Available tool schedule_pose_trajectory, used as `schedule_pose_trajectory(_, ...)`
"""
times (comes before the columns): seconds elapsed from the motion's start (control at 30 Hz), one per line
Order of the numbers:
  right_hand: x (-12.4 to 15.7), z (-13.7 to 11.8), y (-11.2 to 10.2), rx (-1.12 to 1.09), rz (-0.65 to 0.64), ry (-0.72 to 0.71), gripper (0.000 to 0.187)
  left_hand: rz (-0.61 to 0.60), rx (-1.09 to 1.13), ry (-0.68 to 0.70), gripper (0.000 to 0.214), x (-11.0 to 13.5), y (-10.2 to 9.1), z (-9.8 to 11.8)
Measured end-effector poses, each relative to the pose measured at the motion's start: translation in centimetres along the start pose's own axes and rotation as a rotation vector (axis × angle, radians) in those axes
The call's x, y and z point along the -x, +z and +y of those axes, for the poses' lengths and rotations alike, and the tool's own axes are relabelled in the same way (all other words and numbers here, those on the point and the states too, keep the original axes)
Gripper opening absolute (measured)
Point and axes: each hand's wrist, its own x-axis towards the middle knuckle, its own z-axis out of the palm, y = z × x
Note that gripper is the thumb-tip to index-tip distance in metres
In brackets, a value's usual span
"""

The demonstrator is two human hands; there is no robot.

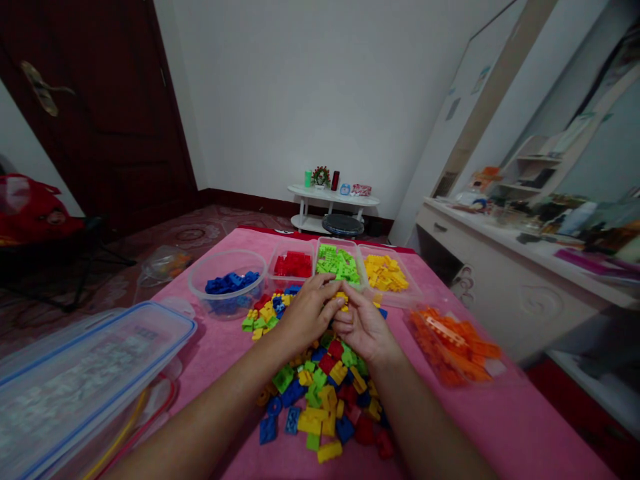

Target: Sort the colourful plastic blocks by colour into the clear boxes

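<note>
My left hand (311, 308) and my right hand (364, 325) meet above a loose heap of toy building bricks (315, 387) in yellow, green, blue and red. Between their fingertips is a small yellow toy brick (343, 299), partly covered by the fingers. Both hands are closed on it in a pinch. Just beyond them stand clear tubs of red bricks (293, 265), green bricks (338, 263) and yellow bricks (386, 273). Blue bricks (232, 283) lie in a round clear tub (200, 288) to the left.
Orange pieces (453, 343) fill a clear container on the right of the pink cloth (210, 353). Clear lids with blue edging (165, 313) are stacked at the left. Behind the table stands a low white stand (333, 195); a white dresser (500, 260) is to the right.
</note>
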Motion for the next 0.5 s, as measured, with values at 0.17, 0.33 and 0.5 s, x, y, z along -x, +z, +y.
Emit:
schedule_pose_trajectory(0.17,0.0,-1.1,-0.6,0.063,0.094,-0.146,0.008,0.068,0.016,-0.029,0.036,-0.2,-0.6,-0.3)
schedule_pose_trajectory(0.33,-1.4,-5.9,-2.7,0.288,0.397,-0.367,0.010,0.105,-0.021,-0.063,0.028,-0.4,-1.5,-1.5)
schedule_pose_trajectory(0.5,-3.2,-11.2,-4.1,0.749,0.692,-0.519,0.023,0.107,-0.041,-0.081,0.026,-0.3,-1.2,-2.6)
